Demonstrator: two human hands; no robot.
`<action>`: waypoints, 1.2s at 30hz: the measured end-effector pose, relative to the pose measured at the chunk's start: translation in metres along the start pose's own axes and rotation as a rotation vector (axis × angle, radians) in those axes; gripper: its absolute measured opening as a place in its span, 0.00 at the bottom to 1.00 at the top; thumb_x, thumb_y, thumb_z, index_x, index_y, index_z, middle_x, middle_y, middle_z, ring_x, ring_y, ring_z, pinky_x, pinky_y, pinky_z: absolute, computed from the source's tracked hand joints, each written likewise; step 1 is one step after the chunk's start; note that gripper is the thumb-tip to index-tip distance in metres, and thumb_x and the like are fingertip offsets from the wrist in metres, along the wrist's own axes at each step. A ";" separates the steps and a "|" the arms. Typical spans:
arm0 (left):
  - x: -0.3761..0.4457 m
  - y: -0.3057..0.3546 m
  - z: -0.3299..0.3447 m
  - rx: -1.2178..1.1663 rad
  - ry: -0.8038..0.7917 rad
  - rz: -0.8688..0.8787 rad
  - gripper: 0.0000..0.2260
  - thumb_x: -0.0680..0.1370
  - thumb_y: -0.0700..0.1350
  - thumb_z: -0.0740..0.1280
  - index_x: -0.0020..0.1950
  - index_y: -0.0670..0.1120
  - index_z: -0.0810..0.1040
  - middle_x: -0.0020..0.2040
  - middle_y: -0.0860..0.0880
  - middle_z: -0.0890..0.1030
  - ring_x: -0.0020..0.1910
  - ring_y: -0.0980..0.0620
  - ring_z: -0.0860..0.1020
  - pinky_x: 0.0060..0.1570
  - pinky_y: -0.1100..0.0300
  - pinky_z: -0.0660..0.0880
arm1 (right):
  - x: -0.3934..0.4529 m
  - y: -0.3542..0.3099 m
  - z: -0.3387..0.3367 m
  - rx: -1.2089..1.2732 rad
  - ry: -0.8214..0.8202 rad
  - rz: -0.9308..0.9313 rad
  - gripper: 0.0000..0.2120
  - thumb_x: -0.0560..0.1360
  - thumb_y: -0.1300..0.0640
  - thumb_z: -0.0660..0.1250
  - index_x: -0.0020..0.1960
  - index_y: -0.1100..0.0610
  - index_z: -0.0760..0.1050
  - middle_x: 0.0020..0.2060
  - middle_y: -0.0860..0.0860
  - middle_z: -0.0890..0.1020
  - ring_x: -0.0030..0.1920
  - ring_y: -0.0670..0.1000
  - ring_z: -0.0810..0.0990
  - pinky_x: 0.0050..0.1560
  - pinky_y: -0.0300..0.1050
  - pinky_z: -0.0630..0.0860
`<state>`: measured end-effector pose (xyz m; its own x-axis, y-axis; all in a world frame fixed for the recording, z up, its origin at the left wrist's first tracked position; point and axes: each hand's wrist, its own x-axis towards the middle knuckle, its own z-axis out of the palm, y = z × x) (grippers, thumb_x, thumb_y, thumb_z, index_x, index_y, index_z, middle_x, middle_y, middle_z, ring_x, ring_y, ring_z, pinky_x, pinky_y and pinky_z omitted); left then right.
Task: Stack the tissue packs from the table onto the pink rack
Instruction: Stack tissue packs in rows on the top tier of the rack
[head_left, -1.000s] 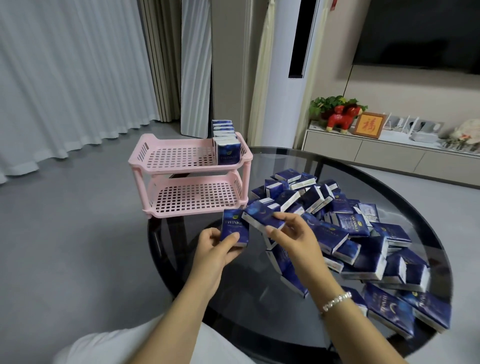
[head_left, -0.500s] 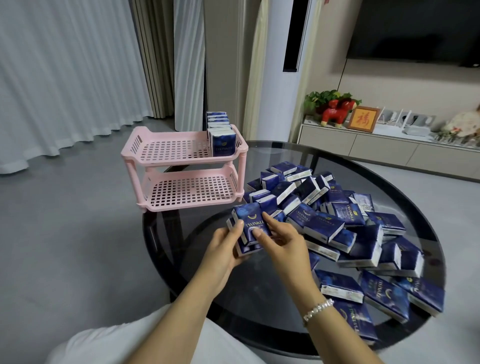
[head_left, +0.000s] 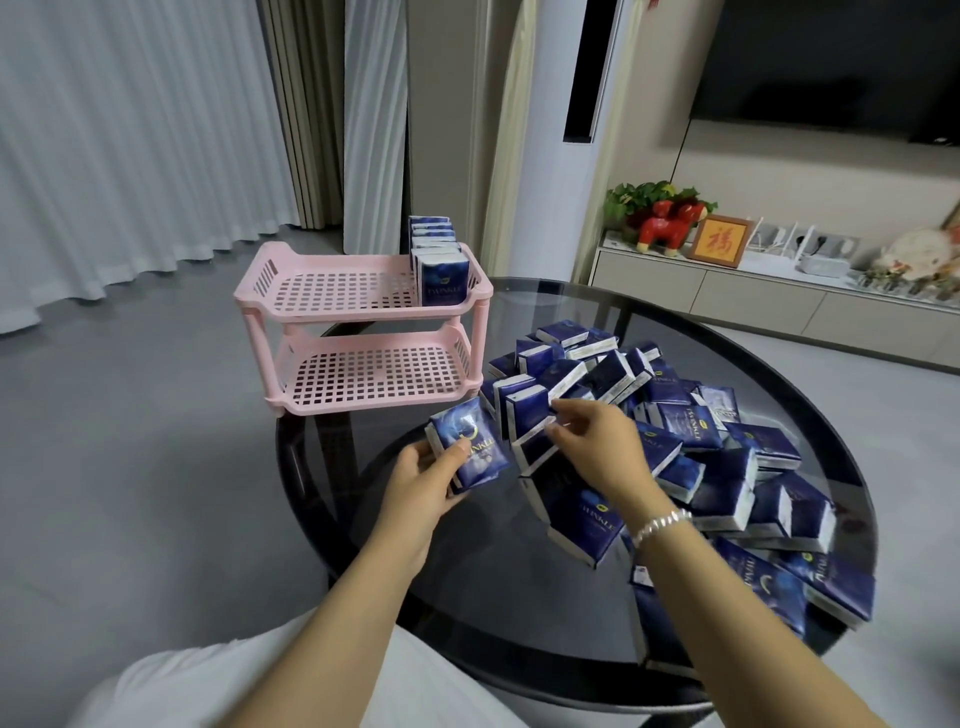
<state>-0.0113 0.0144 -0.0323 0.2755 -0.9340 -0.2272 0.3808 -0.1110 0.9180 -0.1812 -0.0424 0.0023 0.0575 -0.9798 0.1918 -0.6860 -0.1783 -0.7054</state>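
A person seated at a round dark glass table (head_left: 519, 597) is gathering tissue packs to load a pink rack (head_left: 363, 291), a two-shelf plastic stand at the table's far left edge; the left hand (head_left: 421, 493) holds a small bundle of blue packs (head_left: 467, 447), thumb curled across the top face and fingers wrapped underneath, apparently more than one pack though the count is unclear; the right hand (head_left: 592, 452) reaches into the loose heap of packs (head_left: 701, 457) that covers the right half of the table, its thumb and forefinger closing on the edge of a pack in the heap (head_left: 530, 415), though whether the pinch is complete cannot be told; a row of packs (head_left: 439, 260) already stands upright at the right end of the rack's upper shelf, the lower shelf holds none; the step in hand looks like collecting a handful before carrying it over; the next move likely calls for lifting that pack free, adding it to the bundle, then setting the lot upright beside the standing row; compared with half a second ago, when both hands met over the bundle, the right hand has left it and gone to the heap, and the left has swung the bundle out leftward.
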 end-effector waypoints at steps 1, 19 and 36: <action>0.001 0.000 -0.001 -0.004 0.010 -0.003 0.14 0.76 0.42 0.68 0.60 0.40 0.73 0.56 0.43 0.80 0.53 0.49 0.80 0.57 0.48 0.77 | 0.008 0.001 -0.003 -0.094 -0.027 -0.002 0.13 0.73 0.58 0.68 0.54 0.63 0.79 0.47 0.57 0.83 0.49 0.55 0.80 0.50 0.45 0.75; 0.000 0.002 -0.008 0.011 0.033 0.010 0.10 0.76 0.42 0.68 0.56 0.43 0.76 0.53 0.45 0.82 0.51 0.51 0.81 0.53 0.51 0.79 | 0.027 -0.014 0.002 -0.097 -0.197 0.131 0.31 0.68 0.32 0.65 0.62 0.52 0.72 0.57 0.50 0.78 0.61 0.55 0.73 0.60 0.50 0.69; -0.014 0.009 -0.013 0.031 -0.001 0.122 0.10 0.75 0.44 0.69 0.56 0.45 0.77 0.51 0.48 0.84 0.49 0.52 0.83 0.46 0.57 0.80 | 0.003 -0.022 -0.001 0.540 -0.382 0.231 0.17 0.68 0.41 0.70 0.43 0.55 0.78 0.32 0.50 0.78 0.27 0.46 0.73 0.31 0.39 0.67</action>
<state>-0.0005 0.0313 -0.0249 0.3176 -0.9415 -0.1125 0.3168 -0.0065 0.9485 -0.1662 -0.0411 0.0192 0.2718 -0.9439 -0.1877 -0.2608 0.1154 -0.9585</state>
